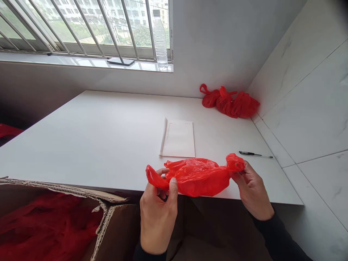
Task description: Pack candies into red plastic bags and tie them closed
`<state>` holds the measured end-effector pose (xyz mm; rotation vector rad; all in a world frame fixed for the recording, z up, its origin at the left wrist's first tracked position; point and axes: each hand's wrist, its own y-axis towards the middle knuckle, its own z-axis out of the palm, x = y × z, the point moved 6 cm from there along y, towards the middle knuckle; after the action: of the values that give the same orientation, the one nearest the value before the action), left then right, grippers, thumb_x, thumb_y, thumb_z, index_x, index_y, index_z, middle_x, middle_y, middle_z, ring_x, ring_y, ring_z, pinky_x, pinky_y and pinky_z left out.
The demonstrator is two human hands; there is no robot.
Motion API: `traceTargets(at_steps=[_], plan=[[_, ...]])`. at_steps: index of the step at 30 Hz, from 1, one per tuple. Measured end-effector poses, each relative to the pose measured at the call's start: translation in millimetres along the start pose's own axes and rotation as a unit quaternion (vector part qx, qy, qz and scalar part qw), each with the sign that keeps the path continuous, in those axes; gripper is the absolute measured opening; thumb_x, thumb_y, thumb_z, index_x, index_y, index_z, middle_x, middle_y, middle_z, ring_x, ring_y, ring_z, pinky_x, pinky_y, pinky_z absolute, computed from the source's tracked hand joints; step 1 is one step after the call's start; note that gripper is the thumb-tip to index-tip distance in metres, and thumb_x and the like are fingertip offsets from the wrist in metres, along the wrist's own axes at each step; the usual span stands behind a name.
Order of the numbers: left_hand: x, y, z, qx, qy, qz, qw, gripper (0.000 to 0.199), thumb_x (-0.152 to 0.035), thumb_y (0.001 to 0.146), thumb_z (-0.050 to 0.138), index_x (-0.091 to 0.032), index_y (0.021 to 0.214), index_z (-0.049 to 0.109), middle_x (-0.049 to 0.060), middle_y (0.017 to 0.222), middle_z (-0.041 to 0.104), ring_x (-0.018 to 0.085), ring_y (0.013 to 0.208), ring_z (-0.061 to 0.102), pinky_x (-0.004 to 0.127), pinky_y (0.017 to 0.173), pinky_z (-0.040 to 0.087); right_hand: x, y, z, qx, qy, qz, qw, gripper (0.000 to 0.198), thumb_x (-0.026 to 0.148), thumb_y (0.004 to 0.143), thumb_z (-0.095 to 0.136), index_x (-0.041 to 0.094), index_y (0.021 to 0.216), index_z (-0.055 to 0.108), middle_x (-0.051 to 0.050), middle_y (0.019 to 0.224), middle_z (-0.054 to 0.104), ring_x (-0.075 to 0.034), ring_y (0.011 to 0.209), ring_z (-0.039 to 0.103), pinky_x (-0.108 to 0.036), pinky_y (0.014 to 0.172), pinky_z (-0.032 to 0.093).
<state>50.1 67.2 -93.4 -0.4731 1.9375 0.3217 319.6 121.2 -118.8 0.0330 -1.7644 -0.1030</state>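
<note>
Stretched between my two hands is a crumpled red plastic bag (201, 177), held over the front edge of the white table. My left hand (160, 210) pinches its left end between thumb and fingers, with a loop of the bag sticking up past them. At the other end, my right hand (252, 188) grips the bag beside a bunched, knot-like part. Just behind the bag lies a white notepad (178, 139) with small print along its left and top edges.
Bundled red bags (231, 103) sit in the far right corner. A black pen (252, 153) lies near the tiled wall (307, 108). At lower left stands a cardboard box (119, 224) full of red material. The windowsill holds a water bottle (160, 43) and a phone (121, 62).
</note>
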Motion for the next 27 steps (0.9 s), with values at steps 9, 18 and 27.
traceTargets(at_steps=[9, 18, 27], plan=[[-2.0, 1.4, 2.4, -0.002, -0.063, 0.002, 0.998, 0.033, -0.044, 0.086, 0.068, -0.022, 0.11, 0.067, 0.008, 0.123, 0.068, 0.02, 0.085, 0.071, 0.031, 0.071, 0.058, 0.7, 0.3, -0.8, 0.0, -0.011, 0.001, 1.0, 0.032, 0.049, 0.098, 0.06, 0.027, 0.121, 0.061, -0.004, 0.114, 0.065, -0.022, 0.103, 0.06, -0.03, 0.082, 0.051], [-8.0, 2.0, 1.2, 0.001, -0.101, 0.013, 0.995, 0.026, -0.035, 0.087, 0.067, -0.024, 0.11, 0.066, 0.006, 0.116, 0.069, 0.025, 0.107, 0.068, 0.035, 0.087, 0.057, 1.5, -0.9, -1.0, 0.0, -0.006, -0.001, 1.0, 0.03, 0.047, 0.098, 0.059, 0.028, 0.121, 0.061, -0.003, 0.118, 0.064, -0.022, 0.106, 0.06, -0.028, 0.082, 0.052], [-10.7, 0.7, 1.6, -0.009, -0.116, 0.004, 0.993, 0.023, -0.031, 0.087, 0.066, -0.025, 0.109, 0.065, 0.005, 0.115, 0.067, 0.025, 0.108, 0.066, 0.038, 0.095, 0.054, 2.1, -1.3, 0.3, 0.001, -0.003, -0.002, 1.0, 0.029, 0.046, 0.099, 0.059, 0.029, 0.122, 0.061, -0.003, 0.12, 0.064, -0.022, 0.108, 0.06, -0.028, 0.082, 0.052]])
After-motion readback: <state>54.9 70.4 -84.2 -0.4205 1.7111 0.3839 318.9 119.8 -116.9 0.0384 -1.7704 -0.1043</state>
